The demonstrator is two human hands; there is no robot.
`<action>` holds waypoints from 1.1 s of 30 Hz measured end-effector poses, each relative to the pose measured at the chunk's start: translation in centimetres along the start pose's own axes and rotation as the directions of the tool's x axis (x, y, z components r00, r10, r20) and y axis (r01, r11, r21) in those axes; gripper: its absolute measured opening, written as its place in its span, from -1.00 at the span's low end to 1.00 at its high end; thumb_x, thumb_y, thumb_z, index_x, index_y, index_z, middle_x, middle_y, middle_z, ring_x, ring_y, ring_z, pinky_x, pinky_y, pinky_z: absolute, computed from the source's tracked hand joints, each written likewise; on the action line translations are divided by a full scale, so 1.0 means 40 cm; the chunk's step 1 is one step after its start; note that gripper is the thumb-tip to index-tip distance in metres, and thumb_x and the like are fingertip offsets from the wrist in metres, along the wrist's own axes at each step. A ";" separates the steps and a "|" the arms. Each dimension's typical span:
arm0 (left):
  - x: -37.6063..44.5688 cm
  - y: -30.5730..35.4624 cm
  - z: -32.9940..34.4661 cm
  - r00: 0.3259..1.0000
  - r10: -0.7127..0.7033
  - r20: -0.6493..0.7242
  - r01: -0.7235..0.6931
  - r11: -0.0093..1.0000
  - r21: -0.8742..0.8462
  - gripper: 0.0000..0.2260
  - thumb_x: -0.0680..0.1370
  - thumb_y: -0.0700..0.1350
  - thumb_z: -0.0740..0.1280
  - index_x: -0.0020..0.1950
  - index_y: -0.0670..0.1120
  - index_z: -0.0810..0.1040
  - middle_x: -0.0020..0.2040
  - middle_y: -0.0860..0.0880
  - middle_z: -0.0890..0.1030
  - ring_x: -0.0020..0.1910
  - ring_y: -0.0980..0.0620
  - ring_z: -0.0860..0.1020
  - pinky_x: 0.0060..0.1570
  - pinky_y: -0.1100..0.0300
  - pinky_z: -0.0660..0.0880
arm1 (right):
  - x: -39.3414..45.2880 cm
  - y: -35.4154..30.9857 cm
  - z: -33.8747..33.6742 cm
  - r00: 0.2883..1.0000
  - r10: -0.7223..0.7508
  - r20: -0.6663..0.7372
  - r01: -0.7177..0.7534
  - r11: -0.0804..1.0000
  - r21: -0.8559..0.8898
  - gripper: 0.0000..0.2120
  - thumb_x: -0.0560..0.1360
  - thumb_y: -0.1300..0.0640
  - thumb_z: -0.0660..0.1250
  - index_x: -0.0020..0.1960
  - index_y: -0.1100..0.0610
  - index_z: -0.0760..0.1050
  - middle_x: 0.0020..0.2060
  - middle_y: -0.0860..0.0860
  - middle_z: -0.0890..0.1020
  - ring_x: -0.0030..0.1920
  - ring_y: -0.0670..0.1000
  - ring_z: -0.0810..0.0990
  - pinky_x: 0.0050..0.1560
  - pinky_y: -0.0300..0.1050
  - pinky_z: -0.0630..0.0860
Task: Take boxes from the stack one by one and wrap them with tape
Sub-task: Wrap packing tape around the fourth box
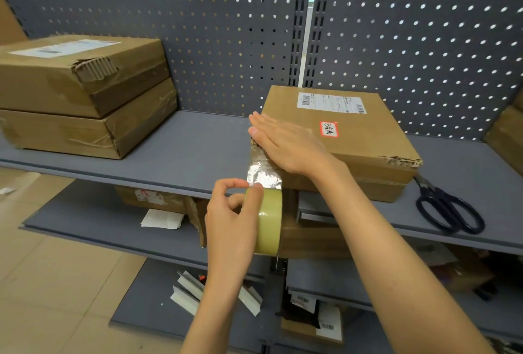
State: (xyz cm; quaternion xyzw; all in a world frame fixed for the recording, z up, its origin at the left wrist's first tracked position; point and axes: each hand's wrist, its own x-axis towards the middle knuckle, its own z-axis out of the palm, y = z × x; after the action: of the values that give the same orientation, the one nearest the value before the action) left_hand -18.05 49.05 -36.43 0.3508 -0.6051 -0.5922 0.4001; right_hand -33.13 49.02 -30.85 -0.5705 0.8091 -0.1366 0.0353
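Right now the right hand (285,144) lies flat, fingers straight and together, palm down on the near left corner of the cardboard box (353,138) that sits on the grey shelf (184,149). Under its palm and spilling off the box's corner runs a strip of clear tape (261,169), shiny and crinkled, down to the tape roll (268,220). The left hand (232,226), just below and nearer than the right, grips that roll: its thumb and curled fingers close round the roll's left face and rim, holding it on edge in front of the shelf lip.

Beyond the right hand's knuckles, on the box top, are a white shipping label (331,103) and a small red-bordered sticker (329,129). The box's near right corner is torn. To the right of the right forearm, black scissors (450,209) lie on the shelf just beside the box. Well to the left of both hands stand two stacked boxes (82,96), the upper one with a torn corner. Behind everything is grey pegboard (226,42). Below the left hand, lower shelves hold a carton and paper scraps.
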 end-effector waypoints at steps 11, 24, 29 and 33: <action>0.030 -0.003 -0.001 0.999 -0.009 -0.032 0.012 0.996 0.092 -0.97 0.54 -0.11 0.35 -0.07 -0.03 0.51 -0.56 0.08 0.39 -0.51 0.20 0.34 -0.35 0.21 0.33 | -0.006 -0.005 -0.005 1.000 -0.004 0.000 0.004 1.000 0.001 -0.52 0.68 -0.06 -0.13 0.56 0.04 0.03 0.54 -0.12 0.06 0.52 -0.17 0.00 0.40 -0.24 0.03; 0.052 -0.001 -0.006 0.997 -0.065 -0.029 0.069 0.990 0.125 -0.94 0.51 -0.18 0.35 -0.12 -0.08 0.61 -0.56 0.16 0.48 -0.47 0.33 0.45 -0.34 0.32 0.39 | -0.002 -0.001 0.000 1.000 0.002 -0.022 -0.002 1.000 0.005 -0.52 0.67 -0.08 -0.14 0.56 0.02 0.05 0.54 -0.15 0.09 0.51 -0.19 0.01 0.39 -0.24 0.07; 0.061 0.003 -0.002 0.995 -0.098 0.001 0.097 0.986 0.137 -0.91 0.53 -0.18 0.32 -0.16 -0.06 0.59 -0.39 -0.07 0.48 -0.39 0.14 0.44 -0.39 0.33 0.38 | -0.001 0.000 0.003 1.000 -0.004 -0.029 0.004 1.000 0.000 -0.52 0.67 -0.08 -0.14 0.56 0.02 0.06 0.53 -0.14 0.10 0.51 -0.18 0.02 0.41 -0.20 0.08; 0.056 0.008 -0.001 0.994 -0.104 0.033 0.100 0.988 0.115 -0.89 0.54 -0.19 0.30 -0.17 -0.04 0.54 -0.36 -0.11 0.42 -0.34 -0.04 0.35 -0.36 0.18 0.28 | 0.002 0.003 0.005 0.999 -0.012 -0.040 0.012 1.000 -0.011 -0.52 0.67 -0.08 -0.14 0.55 0.03 0.07 0.53 -0.13 0.11 0.51 -0.17 0.03 0.42 -0.20 0.07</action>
State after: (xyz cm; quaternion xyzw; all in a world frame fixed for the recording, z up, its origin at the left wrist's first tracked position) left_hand -18.98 47.02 -35.97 0.3918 -0.6265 -0.5833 0.3372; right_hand -33.21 48.97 -31.05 -0.5727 0.8069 -0.1440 0.0152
